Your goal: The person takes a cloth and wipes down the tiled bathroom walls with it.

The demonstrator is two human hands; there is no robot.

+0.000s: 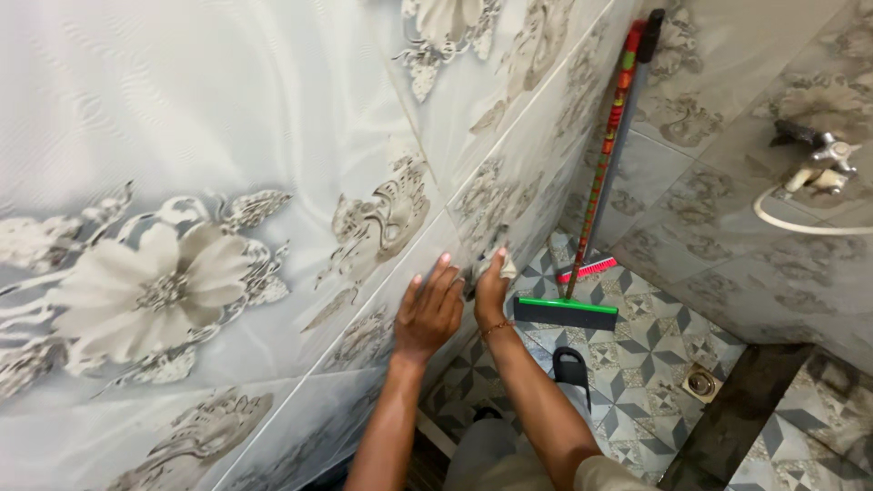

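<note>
My left hand (427, 309) lies flat with fingers spread against the glossy flower-patterned wall tiles (227, 227). Just to its right, my right hand (491, 284) presses a small crumpled pale cloth (505, 265) against the lower part of the same wall. A thin bangle sits on my right wrist. Both forearms reach up from the bottom of the view.
A floor wiper with a green and black blade (566, 312) and a brush with red bristles (587, 267) lean in the corner. A black slipper (571, 366) lies on the patterned floor. A floor drain (701, 383), a dark step (746, 409) and a wall tap with white hose (823, 168) are at right.
</note>
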